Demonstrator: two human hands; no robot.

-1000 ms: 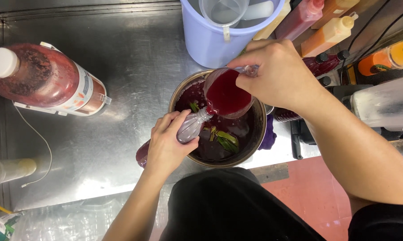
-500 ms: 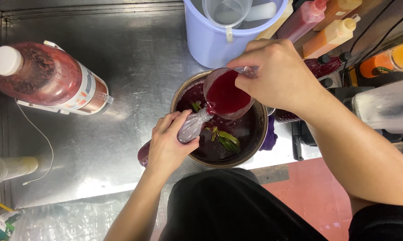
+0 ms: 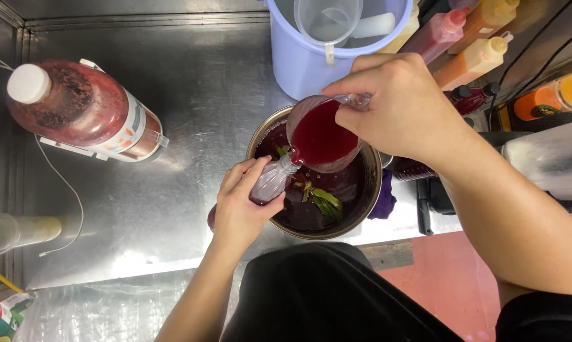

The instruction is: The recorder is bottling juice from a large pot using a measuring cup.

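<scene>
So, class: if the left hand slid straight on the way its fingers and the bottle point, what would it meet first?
The left hand points up-right along the clear bottle. First in that line seems the tilted cup of red liquid at the bottle's mouth, held by the right hand; depth is unclear.

I note deep red liquid in the clear jug (image 3: 319, 134) and dark purple in the pot (image 3: 362, 202). Leaves (image 3: 324, 200) green. Bucket (image 3: 298, 57) pale lilac; worktop (image 3: 191, 82) grey steel.
</scene>
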